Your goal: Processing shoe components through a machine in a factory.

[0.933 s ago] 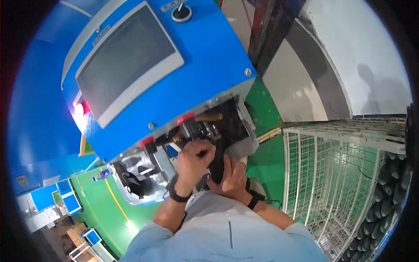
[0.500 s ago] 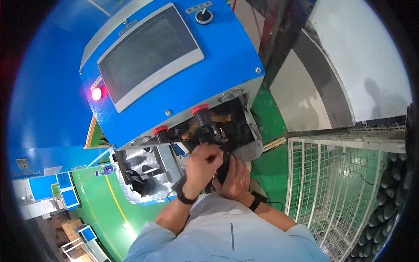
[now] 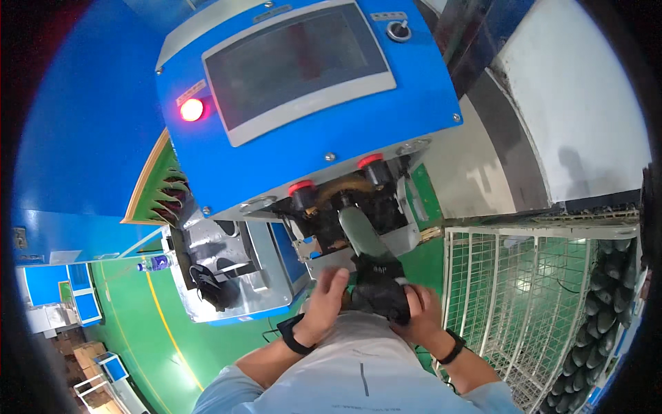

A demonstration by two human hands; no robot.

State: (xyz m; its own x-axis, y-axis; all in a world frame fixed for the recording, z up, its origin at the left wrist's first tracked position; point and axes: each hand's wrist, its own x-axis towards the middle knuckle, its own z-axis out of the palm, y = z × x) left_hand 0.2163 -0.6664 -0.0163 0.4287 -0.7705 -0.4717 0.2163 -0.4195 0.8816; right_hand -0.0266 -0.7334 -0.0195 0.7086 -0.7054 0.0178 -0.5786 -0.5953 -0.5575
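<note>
A grey-green shoe last (image 3: pixel 364 233) reaches from the opening of the blue machine (image 3: pixel 289 148) toward my body, its far part bare. Soft black material, which looks like a shoe upper (image 3: pixel 379 293), lies bunched around or against the near end of the last; I cannot tell how far it covers it. My right hand (image 3: pixel 422 310) grips this black upper from the right, its fingers curled over the side. On the left, close to the upper, my left hand (image 3: pixel 324 303) has its fingers stretched upward and seems to hold nothing. Dark bands circle both wrists.
The machine has a dark screen (image 3: pixel 296 65), a lit red lamp (image 3: pixel 192 109) and two red-topped knobs above its opening. At left, a metal bench (image 3: pixel 258 301) bears a black shoe (image 3: pixel 205 284). A white wire cart (image 3: pixel 514 231) and stacked dark lasts (image 3: pixel 600 317) stand at right.
My hands have moved apart; earlier both worked closely at the black upper near the machine. The upper is now nearer my body and the last shows bare. The view has shifted.
</note>
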